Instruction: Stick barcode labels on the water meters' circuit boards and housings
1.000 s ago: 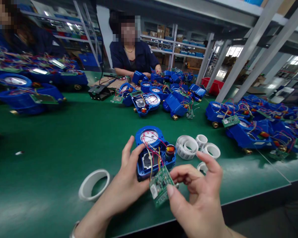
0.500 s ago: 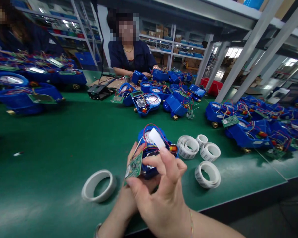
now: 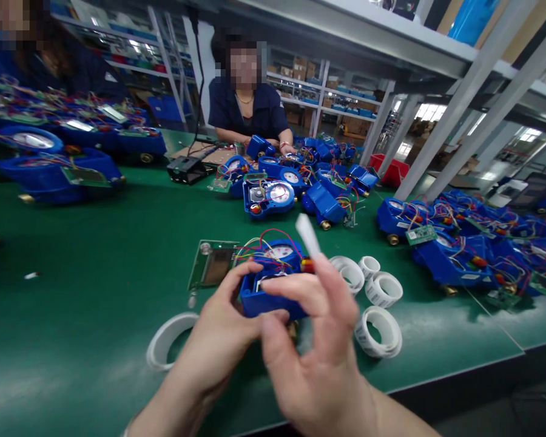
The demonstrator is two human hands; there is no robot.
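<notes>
Two hands are working just above the green bench (image 3: 95, 255): the left hand (image 3: 218, 340) is clasping a blue water meter (image 3: 273, 300), the right hand (image 3: 323, 376) is pinching a white label (image 3: 307, 237) upright, and the circuit board (image 3: 212, 266) is trailing on thin wires (image 3: 255, 246), likely risking a torn joint if tugged.

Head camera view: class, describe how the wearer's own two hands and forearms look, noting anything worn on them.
Both are bare: the left hand and the right hand wear no gloves. The forearms are uncovered, with no sleeves in view. A sliver of a pale band shows at the left wrist on the picture's bottom edge, too little to identify.
</notes>
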